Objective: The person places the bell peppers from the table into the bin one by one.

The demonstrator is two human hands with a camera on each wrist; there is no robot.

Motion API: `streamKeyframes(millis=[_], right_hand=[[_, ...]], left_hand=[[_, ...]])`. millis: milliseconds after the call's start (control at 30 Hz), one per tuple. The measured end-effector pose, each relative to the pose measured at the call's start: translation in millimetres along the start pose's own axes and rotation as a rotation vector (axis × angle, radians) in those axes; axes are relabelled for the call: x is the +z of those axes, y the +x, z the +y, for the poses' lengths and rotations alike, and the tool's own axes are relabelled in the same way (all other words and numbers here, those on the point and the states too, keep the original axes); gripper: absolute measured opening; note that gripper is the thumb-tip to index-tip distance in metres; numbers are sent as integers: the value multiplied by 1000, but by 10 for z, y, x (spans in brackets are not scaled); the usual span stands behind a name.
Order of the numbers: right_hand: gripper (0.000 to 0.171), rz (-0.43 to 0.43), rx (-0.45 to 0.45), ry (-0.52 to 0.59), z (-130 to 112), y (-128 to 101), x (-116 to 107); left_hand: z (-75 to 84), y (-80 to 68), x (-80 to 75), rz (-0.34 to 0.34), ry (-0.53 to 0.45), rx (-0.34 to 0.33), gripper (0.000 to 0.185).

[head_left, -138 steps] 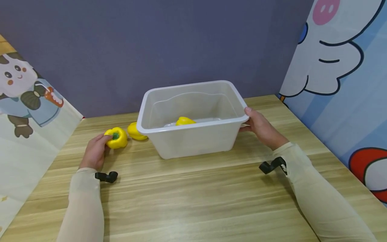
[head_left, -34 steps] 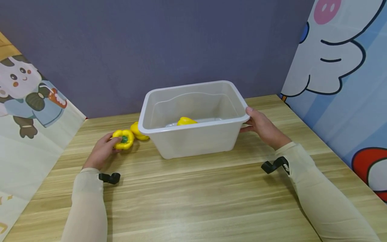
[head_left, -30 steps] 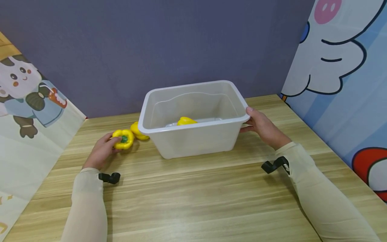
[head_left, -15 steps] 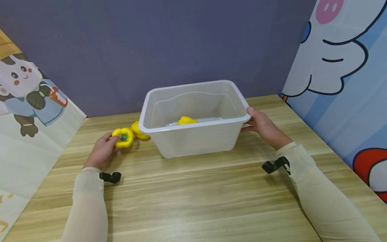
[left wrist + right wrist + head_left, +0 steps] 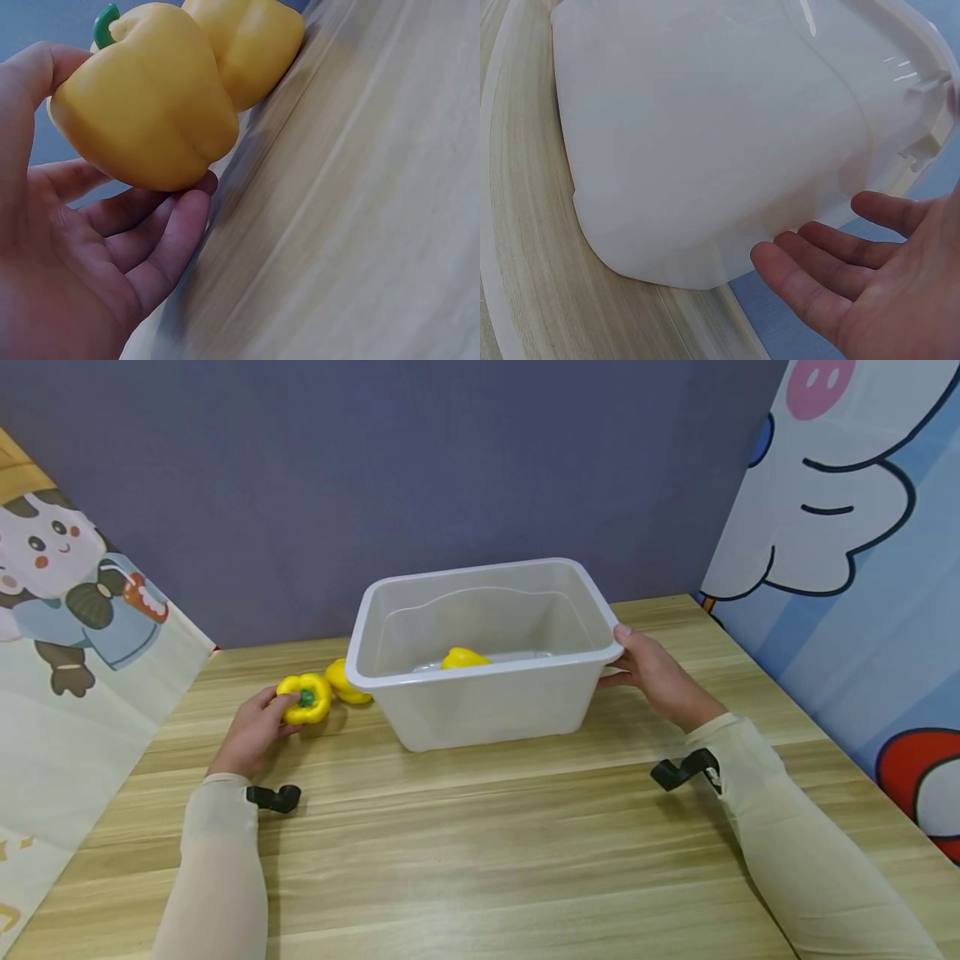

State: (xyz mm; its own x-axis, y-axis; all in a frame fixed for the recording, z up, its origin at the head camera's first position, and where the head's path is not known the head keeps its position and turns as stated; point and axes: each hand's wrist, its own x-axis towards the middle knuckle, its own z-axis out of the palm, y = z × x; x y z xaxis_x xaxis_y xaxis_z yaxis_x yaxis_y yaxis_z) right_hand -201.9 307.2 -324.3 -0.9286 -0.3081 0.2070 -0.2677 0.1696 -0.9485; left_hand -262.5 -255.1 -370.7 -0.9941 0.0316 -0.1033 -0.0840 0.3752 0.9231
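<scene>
My left hand (image 5: 258, 727) grips a yellow bell pepper (image 5: 303, 697) with a green stem, low over the wooden table (image 5: 480, 860). In the left wrist view the pepper (image 5: 146, 97) sits between thumb and fingers of that hand (image 5: 90, 247). A second yellow pepper (image 5: 251, 41) lies just behind it and touches it. That second pepper (image 5: 345, 685) lies against the left side of a translucent white plastic bin (image 5: 480, 670). A third yellow pepper (image 5: 463, 657) lies inside the bin. My right hand (image 5: 652, 677) holds the bin's right rim, thumb on top, fingers (image 5: 817, 262) under it beside the bin wall (image 5: 705, 135).
A grey wall stands behind the table, with cartoon-printed panels on the left (image 5: 75, 610) and right (image 5: 847, 568). Black camera mounts sit on both wrists (image 5: 273, 797) (image 5: 678, 771). Bare wood runs from the bin to the near edge.
Since the earliest frame my left hand has carried its pepper a little to the right, up against the second pepper. Over the last second hardly anything has moved. The right hand stays on the rim.
</scene>
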Motion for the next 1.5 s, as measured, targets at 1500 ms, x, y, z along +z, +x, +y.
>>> streamKeyframes(millis=[1500], right_hand=[[67,1,5,2,3,9,-5]], left_hand=[[-5,29,-6,1,-189,26,53]])
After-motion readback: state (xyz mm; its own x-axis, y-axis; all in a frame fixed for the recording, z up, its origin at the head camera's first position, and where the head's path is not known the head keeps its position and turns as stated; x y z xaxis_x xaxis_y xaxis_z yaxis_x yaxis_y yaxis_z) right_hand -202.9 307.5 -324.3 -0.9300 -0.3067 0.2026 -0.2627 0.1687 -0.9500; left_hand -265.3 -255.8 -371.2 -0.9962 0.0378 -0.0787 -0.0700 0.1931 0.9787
